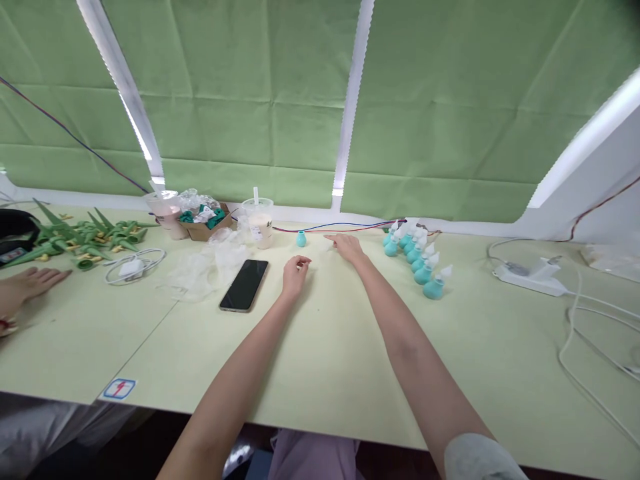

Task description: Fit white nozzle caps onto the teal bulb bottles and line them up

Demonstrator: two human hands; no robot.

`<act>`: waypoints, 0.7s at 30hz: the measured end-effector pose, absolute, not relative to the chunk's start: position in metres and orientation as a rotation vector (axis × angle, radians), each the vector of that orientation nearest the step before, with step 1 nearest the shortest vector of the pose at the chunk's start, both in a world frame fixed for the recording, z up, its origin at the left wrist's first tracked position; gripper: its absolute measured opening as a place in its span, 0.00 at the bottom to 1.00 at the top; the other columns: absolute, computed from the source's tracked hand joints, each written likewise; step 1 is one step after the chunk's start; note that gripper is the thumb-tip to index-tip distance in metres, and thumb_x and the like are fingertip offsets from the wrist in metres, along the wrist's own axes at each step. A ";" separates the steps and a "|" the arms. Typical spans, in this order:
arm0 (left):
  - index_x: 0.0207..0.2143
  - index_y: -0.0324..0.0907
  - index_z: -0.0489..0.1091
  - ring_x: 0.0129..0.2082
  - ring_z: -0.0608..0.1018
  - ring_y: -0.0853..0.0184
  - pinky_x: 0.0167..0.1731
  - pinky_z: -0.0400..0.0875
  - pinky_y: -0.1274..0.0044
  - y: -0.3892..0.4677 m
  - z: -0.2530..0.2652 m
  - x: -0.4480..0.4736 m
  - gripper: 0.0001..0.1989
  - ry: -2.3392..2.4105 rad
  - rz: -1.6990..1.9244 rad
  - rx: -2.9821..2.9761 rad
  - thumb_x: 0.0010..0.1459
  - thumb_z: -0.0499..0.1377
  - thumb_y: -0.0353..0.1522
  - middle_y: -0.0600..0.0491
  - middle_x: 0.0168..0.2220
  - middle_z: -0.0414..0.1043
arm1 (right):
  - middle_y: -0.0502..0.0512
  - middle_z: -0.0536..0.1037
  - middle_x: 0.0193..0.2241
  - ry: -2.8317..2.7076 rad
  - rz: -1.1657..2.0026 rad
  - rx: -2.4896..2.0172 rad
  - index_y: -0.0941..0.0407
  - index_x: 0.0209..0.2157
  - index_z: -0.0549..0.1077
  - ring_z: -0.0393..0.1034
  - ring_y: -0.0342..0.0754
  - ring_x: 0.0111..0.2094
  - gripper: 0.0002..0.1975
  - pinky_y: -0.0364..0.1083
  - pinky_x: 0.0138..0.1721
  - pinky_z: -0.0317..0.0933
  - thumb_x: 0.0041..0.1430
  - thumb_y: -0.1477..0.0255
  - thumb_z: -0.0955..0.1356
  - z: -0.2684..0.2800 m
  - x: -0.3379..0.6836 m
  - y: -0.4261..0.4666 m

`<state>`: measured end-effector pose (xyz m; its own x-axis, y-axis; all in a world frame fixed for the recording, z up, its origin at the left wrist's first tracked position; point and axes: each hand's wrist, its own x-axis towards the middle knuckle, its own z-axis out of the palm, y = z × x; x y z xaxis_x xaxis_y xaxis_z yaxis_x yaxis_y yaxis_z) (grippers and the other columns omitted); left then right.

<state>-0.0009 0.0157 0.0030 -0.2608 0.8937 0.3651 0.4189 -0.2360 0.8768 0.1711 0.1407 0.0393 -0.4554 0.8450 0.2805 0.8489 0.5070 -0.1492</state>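
Observation:
A small turquoise bottle (301, 239) with an open neck stands upright near the back of the table. Just in front of it, my left hand (294, 275) rests over the tabletop, its fingers loosely curled with nothing visible in them. My right hand (347, 247) reaches farther back, index finger stretched out to the left. Under its fingertips lies a small, pale translucent piece (329, 246), too faint to name. Right of that hand, several turquoise bottles (433, 288) with white pointed tops stand in slanting rows.
A phone (244, 285) and crumpled clear plastic (200, 270) lie to the left. Behind them are two drink cups (261, 230) and a cardboard box (203, 231). Green leaf-like pieces (95, 233) and another person's hand (37, 283) are far left; a power strip (531, 279) sits right.

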 end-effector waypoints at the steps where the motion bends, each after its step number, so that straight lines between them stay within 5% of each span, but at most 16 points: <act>1: 0.32 0.41 0.71 0.36 0.73 0.67 0.39 0.67 0.73 0.016 0.003 -0.001 0.07 1.601 1.502 1.567 0.55 0.53 0.27 0.52 0.38 0.75 | 0.54 0.78 0.40 -2.502 -0.064 -1.392 0.49 0.54 0.70 0.71 0.48 0.41 0.23 0.43 0.39 0.58 0.60 0.80 0.61 0.041 0.170 0.142; 6: 0.32 0.41 0.70 0.36 0.72 0.66 0.38 0.67 0.73 0.016 0.003 -0.001 0.07 1.627 1.458 1.578 0.55 0.52 0.27 0.51 0.38 0.74 | 0.58 0.78 0.41 -2.528 -0.133 -1.356 0.54 0.43 0.77 0.70 0.49 0.41 0.14 0.43 0.37 0.57 0.60 0.78 0.64 0.047 0.158 0.140; 10: 0.42 0.42 0.68 0.46 0.68 0.60 0.46 0.65 0.68 0.016 0.001 -0.001 0.11 1.791 1.444 1.685 0.55 0.56 0.28 0.48 0.45 0.69 | 0.55 0.78 0.41 -2.496 -0.115 -1.329 0.53 0.38 0.78 0.71 0.48 0.41 0.13 0.43 0.35 0.56 0.63 0.74 0.62 0.047 0.154 0.121; 17: 0.53 0.42 0.62 0.52 0.64 0.54 0.50 0.62 0.62 0.015 -0.003 -0.003 0.26 1.987 1.214 1.805 0.51 0.55 0.21 0.44 0.51 0.65 | 0.48 0.79 0.40 -2.545 0.033 -1.188 0.48 0.50 0.72 0.71 0.46 0.41 0.18 0.42 0.36 0.57 0.60 0.77 0.65 0.046 0.165 0.084; 21: 0.47 0.48 0.68 0.49 0.67 0.57 0.49 0.63 0.62 0.013 -0.004 -0.004 0.28 1.932 1.095 1.942 0.48 0.48 0.16 0.48 0.47 0.69 | 0.48 0.79 0.40 -2.552 0.068 -1.163 0.47 0.43 0.76 0.72 0.46 0.41 0.14 0.42 0.37 0.58 0.59 0.76 0.65 0.040 0.168 0.068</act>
